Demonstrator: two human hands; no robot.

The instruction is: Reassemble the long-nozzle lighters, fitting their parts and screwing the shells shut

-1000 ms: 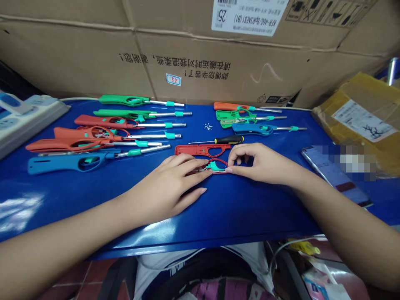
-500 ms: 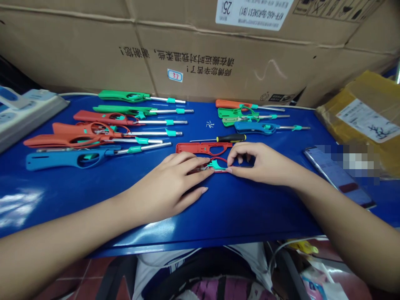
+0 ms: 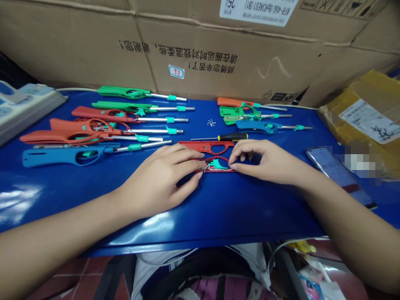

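Observation:
On the blue table lies an opened red lighter half [image 3: 225, 171], with a teal trigger [image 3: 219, 163] and a thin white wire inside. My left hand [image 3: 159, 177] grips its left end between fingers and thumb, covering that part. With thumb and forefinger pinched, my right hand [image 3: 268, 163] holds the lighter half's right end; whether it also pinches the wire cannot be made out. Just behind lies a matching red cover half [image 3: 196, 146], partly hidden by my left fingers. A black and yellow screwdriver [image 3: 233, 137] rests behind that, and several small screws [image 3: 211, 123] lie farther back.
Several long lighters, such as a blue one [image 3: 62, 156], lie at left. At right are an orange lighter [image 3: 233, 102], an opened green one [image 3: 229, 111] and a blue one [image 3: 256, 126]. A phone [image 3: 339, 175], parcel [image 3: 368, 116], power strip [image 3: 28, 106] and cardboard box [image 3: 103, 54] surround them.
My left hand has shifted left along the red lighter half, baring more of the teal trigger and white wire. My right hand still pinches at the right end.

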